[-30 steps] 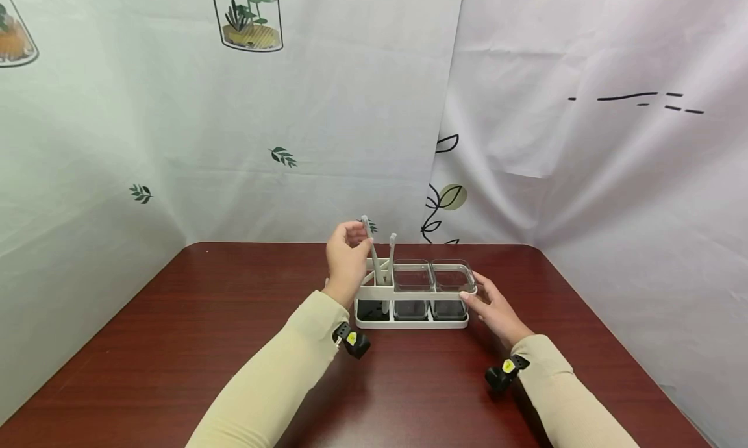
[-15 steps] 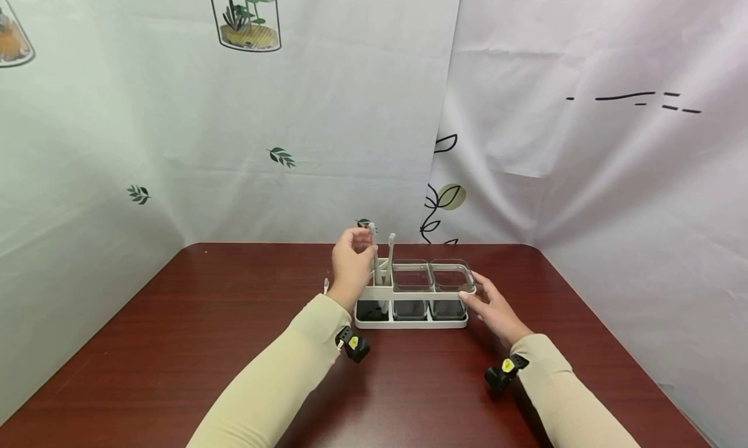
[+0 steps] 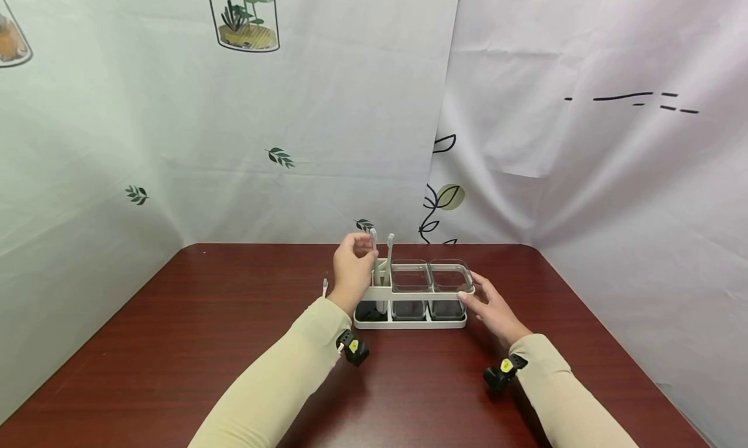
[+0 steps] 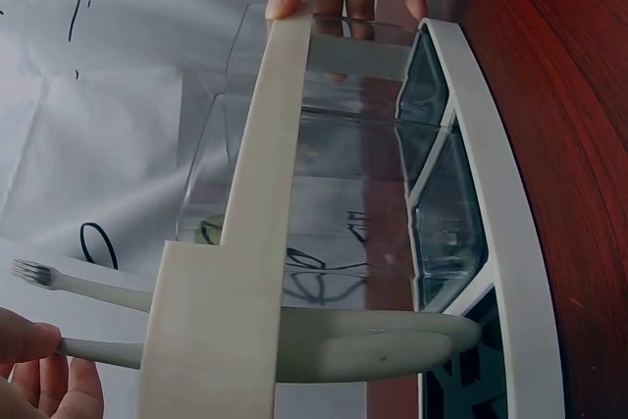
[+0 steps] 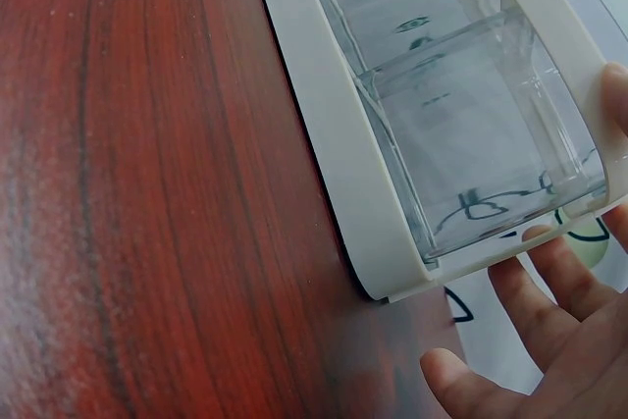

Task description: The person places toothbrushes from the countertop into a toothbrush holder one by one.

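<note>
A white toothbrush holder (image 3: 422, 295) stands on the table with an upper frame and a lower base. At its left end, my left hand (image 3: 352, 266) pinches a pale grey toothbrush (image 4: 363, 355) near the head, between thumb and fingers. That brush stands upright through the frame, its handle end near the black pad (image 4: 461, 380) of the base. Right beside it leans a second toothbrush (image 3: 389, 256), bristles up. My right hand (image 3: 493, 313) grips the right end of the frame, thumb in front and fingers around the side and behind.
Two clear square cups (image 3: 411, 276) sit in the middle and right slots of the holder. Another toothbrush head (image 3: 324, 284) shows just behind my left wrist, the rest hidden. The dark red table (image 3: 193, 324) ends at a patterned cloth backdrop (image 3: 350, 110).
My left hand has lowered the pinched toothbrush further into the holder, moving slightly right, and the brush has gone from leaning to nearly upright. The right hand keeps its grip.
</note>
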Demonstrator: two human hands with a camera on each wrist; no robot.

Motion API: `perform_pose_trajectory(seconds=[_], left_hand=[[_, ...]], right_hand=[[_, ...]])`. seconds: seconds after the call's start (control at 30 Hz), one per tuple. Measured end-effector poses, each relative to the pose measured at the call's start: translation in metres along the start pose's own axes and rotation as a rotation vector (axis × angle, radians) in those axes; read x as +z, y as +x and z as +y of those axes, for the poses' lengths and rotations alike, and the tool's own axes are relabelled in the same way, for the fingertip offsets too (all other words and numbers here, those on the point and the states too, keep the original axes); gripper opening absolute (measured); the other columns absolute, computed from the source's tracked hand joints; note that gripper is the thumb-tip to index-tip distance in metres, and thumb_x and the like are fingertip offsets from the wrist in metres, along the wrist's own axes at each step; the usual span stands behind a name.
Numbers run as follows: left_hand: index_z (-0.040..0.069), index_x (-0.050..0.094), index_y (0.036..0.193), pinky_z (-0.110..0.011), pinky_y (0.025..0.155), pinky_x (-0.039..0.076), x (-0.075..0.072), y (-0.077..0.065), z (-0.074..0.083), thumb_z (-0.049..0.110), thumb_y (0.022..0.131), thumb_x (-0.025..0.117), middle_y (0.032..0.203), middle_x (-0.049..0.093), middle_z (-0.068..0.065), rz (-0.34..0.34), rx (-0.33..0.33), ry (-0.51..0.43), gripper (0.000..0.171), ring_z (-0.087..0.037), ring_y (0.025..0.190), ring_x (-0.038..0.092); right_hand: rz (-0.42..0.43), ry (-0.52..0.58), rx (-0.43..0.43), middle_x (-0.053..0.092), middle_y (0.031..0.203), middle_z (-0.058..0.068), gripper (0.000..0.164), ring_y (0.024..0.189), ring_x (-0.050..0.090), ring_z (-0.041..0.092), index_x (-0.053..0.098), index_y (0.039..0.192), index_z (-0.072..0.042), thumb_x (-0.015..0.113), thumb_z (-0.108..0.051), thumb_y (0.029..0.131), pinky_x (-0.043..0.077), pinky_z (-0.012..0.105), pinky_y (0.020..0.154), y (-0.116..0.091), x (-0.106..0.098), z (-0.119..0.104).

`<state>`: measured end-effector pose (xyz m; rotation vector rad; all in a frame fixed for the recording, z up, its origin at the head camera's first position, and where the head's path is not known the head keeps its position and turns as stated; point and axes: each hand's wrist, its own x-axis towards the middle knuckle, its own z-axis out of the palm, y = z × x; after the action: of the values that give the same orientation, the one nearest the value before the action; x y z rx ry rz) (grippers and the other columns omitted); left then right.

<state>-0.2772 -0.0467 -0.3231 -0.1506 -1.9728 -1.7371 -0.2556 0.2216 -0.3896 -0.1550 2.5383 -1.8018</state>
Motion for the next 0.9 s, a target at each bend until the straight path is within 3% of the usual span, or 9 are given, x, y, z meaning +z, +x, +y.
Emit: perform_pose_trajectory(seconds=[0.47, 0.9], left_hand=[[-0.003, 0.06, 0.109, -0.037, 0.079, 0.052, -0.0024, -0.0023, -0.0005, -0.008, 0.086, 0.063, 0.103, 0.062, -0.018, -0.027, -0.038, -0.005, 0.024, -0.029, 0.096, 0.06], [-0.005, 0.06, 0.106, -0.037, 0.079, 0.052, -0.0011, -0.0035, -0.0035, -0.009, 0.085, 0.063, 0.101, 0.062, -0.018, -0.034, -0.031, 0.013, 0.022, -0.031, 0.096, 0.061]], right_hand=[[0.0, 0.007, 0.002, 0.033, 0.149, 0.02, 0.07, 0.134, 0.038, 0.036, 0.018, 0.153, -0.012, 0.058, -0.029, 0.097, 0.035, 0.059, 0.104, 0.0, 0.0002, 0.0005], [0.009, -0.019, -0.007, 0.035, 0.147, 0.02, 0.07, 0.133, 0.039, 0.036, 0.022, 0.152, -0.014, 0.059, -0.033, 0.096, 0.036, 0.059, 0.103, 0.003, -0.0018, 0.0043]])
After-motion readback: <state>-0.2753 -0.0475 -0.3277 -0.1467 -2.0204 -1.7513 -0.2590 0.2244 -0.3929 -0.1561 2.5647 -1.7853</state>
